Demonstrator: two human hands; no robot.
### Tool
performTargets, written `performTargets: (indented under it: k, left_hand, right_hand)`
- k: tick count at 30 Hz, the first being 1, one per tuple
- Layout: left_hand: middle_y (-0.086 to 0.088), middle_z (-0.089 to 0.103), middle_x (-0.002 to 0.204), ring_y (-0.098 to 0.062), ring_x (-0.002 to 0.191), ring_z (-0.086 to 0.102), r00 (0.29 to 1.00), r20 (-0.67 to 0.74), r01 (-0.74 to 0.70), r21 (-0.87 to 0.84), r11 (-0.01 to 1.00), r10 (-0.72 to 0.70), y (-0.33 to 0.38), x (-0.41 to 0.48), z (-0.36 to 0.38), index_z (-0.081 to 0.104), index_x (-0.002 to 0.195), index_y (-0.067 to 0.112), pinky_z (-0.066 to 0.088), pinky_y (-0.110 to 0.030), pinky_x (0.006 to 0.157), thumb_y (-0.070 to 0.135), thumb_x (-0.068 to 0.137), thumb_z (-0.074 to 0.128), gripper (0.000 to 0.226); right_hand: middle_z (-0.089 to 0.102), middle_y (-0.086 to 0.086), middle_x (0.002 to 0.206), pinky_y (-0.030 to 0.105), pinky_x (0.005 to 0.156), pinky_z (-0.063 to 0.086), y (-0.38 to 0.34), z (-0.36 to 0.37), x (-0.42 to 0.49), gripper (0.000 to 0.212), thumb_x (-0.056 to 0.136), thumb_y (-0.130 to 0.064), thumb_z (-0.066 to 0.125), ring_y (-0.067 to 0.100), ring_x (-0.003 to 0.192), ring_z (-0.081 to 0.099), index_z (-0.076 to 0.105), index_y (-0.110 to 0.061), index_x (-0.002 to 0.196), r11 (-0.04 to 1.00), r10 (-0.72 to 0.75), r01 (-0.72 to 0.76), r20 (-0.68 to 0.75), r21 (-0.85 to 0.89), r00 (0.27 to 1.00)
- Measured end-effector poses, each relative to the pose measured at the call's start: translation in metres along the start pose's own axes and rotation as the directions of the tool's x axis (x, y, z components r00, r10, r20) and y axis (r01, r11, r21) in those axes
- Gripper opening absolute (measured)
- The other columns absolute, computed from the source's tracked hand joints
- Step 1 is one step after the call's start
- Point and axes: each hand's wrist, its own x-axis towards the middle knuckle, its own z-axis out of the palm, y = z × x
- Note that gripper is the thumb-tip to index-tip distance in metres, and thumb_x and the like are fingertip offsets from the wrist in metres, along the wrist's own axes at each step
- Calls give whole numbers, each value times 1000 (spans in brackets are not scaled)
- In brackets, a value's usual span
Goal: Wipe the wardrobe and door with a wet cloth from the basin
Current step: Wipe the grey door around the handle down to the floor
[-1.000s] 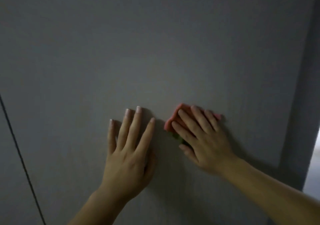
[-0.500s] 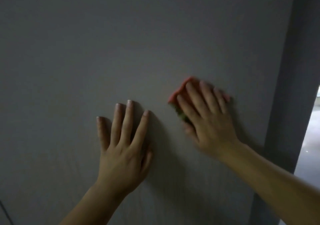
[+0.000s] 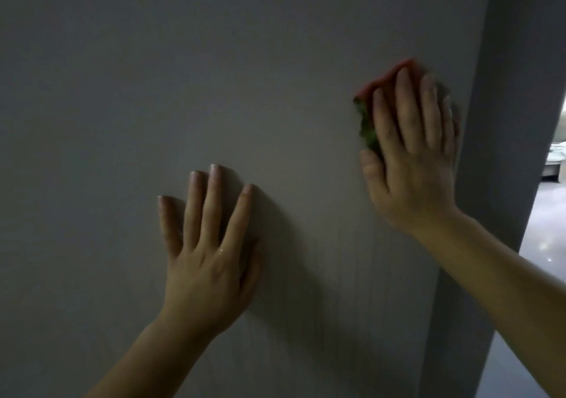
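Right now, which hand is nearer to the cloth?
Right. The right hand presses flat on the cloth, covering most of it; the left hand rests on the grey panel, apart, lower and to the cloth's left.

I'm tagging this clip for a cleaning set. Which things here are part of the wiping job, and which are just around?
In the job: cloth, pressed flat under the right hand; grey panel under it; left hand, flat on the panel.
Just around: darker strip beside the panel; bright floor beyond it; a pale thing at the far right, too blurred to name.
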Motion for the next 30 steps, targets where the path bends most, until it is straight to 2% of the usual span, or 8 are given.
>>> performTargets:
  k: [2, 6, 9, 14, 19, 22, 28, 30]
  left_hand:
    - [-23, 6, 168, -40, 157, -1, 1000, -9, 17, -11, 1000, -17, 6, 0, 1, 24, 159, 15, 1, -69, 120, 37, 95, 50, 73]
    - [-24, 4, 168, -43, 156, 0, 999, 32, -2, -40, 999, 3, 23, -16, 3, 25, 160, 15, 1, -72, 119, 36, 92, 49, 75]
    - [-25, 8, 168, -43, 156, 2, 995, 99, -13, -23, 1000, 15, 28, -40, 10, 24, 160, 16, 3, -74, 118, 39, 92, 47, 75]
    - [-25, 6, 168, -42, 156, 0, 993, 118, -5, -4, 1000, 5, 29, -48, 19, 23, 160, 14, 3, -75, 117, 37, 93, 48, 75]
    - [-25, 8, 167, -42, 156, 1, 994, 107, -12, -34, 999, 15, 28, -52, 18, 22, 160, 16, 5, -74, 118, 36, 94, 48, 73]
    - [-24, 7, 167, -42, 157, 1, 991, 136, -7, -41, 999, 12, 23, -66, 16, 21, 160, 17, 4, -74, 118, 37, 93, 48, 75]
    - [-23, -2, 168, -43, 156, -4, 981, 192, 40, -39, 998, -32, 25, -95, 22, 15, 162, 17, 4, -77, 116, 36, 91, 50, 81]
    - [-23, -4, 168, -45, 155, -6, 978, 207, 41, -42, 998, -32, 24, -96, 24, 12, 162, 17, 2, -77, 116, 37, 93, 50, 82]
  right_hand:
    - [20, 21, 165, 50, 125, -2, 3, 0, -3, 64, 105, -43, 34, 44, 151, 17, 26, -11, 160, 999, 39, -38, -16, 20, 999]
    - [10, 14, 169, 56, 125, -1, -13, 13, -90, 67, 105, -46, 30, 42, 155, 7, 13, -18, 163, 993, -118, 115, 104, 33, 988]
    - [13, 12, 167, 55, 125, 3, -1, 15, -115, 64, 106, -46, 30, 39, 155, 8, 14, -21, 163, 983, -181, 179, 131, 25, 975]
    - [15, 16, 165, 65, 120, 17, 12, 12, -68, 63, 106, -43, 33, 45, 151, 16, 20, -14, 161, 996, 14, -16, 17, 92, 1000]
    - [-1, 8, 171, 56, 125, -1, -6, 26, -170, 67, 102, -43, 36, 38, 156, 2, 15, -20, 162, 989, -139, 132, 107, 68, 985]
    - [0, 5, 171, 54, 125, 0, -11, 27, -198, 65, 104, -44, 32, 34, 157, -1, 13, -23, 163, 978, -202, 193, 134, 79, 970]
    - [17, 18, 167, 60, 124, 3, -34, 21, -137, 68, 102, -41, 41, 46, 151, 12, 19, -15, 161, 990, -21, 10, 78, 143, 997]
    - [13, 17, 168, 59, 124, 0, -53, 23, -155, 71, 102, -42, 40, 44, 154, 4, 13, -16, 162, 987, -77, 56, 132, 153, 988]
